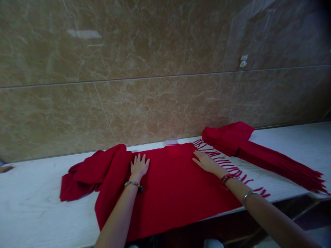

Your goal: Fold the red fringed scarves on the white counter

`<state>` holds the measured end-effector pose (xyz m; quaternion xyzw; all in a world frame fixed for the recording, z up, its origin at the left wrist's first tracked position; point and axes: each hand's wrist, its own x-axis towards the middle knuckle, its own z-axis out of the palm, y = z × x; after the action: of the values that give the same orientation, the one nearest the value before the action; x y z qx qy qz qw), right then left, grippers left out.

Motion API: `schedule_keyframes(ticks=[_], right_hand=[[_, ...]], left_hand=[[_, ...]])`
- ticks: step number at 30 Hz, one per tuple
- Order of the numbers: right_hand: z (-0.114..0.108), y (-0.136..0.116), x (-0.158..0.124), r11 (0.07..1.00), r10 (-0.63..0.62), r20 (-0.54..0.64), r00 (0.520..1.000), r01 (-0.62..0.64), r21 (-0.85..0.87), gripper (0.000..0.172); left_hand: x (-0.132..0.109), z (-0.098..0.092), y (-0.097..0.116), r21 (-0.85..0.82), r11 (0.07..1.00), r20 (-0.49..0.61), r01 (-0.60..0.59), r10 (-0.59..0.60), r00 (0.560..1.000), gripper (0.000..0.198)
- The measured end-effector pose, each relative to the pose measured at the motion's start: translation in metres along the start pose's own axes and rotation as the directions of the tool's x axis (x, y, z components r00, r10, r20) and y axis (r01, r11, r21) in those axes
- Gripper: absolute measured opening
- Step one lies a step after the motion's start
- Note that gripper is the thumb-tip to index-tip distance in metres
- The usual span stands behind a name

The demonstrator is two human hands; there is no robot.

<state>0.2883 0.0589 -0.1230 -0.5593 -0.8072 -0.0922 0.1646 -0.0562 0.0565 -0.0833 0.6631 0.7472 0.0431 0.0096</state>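
Observation:
A red fringed scarf (176,186) lies spread flat on a white bench-like surface, its left part bunched in loose folds. My left hand (139,166) rests on it with fingers spread, beside the bunched folds. Near the fringed right end, my right hand (205,161) lies flat on the cloth, fingers stretched out. Neither hand grips anything. At the scarf's far edge a pale label (171,142) shows, too blurred to read. To the right lies a second red scarf (269,162), folded narrow, with its fringe toward the front edge.
The white surface (31,196) runs along a brown marble-tiled wall (155,103). Two small white fittings (243,61) sit on the wall at upper right. A brown object (5,169) lies at the far left. The floor below the front edge is dark.

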Motion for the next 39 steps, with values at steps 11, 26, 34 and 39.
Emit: schedule_keyframes(ticks=[11, 26, 34, 39], right_hand=[[-0.004, -0.008, 0.004, 0.997, -0.012, 0.003, 1.000, 0.012, 0.070, 0.043], [-0.067, 0.011, 0.079, 0.989, -0.145, 0.318, 0.937, 0.126, 0.081, 0.030], [-0.033, 0.012, 0.131, 0.994, -0.101, 0.411, 0.906, 0.071, 0.086, 0.045], [-0.027, 0.015, 0.140, 0.995, -0.088, 0.448, 0.890, 0.055, 0.087, 0.042]], left_hand=[[0.020, -0.014, 0.010, 0.095, 0.995, 0.075, -0.025, 0.018, 0.997, 0.052], [0.069, -0.021, -0.009, 0.119, 0.945, 0.035, -0.304, 0.302, 0.953, 0.046], [0.081, -0.035, -0.034, 0.156, 0.922, 0.102, -0.353, 0.341, 0.935, 0.045], [0.088, -0.043, -0.040, 0.161, 0.914, 0.151, -0.372, 0.350, 0.924, 0.033]])
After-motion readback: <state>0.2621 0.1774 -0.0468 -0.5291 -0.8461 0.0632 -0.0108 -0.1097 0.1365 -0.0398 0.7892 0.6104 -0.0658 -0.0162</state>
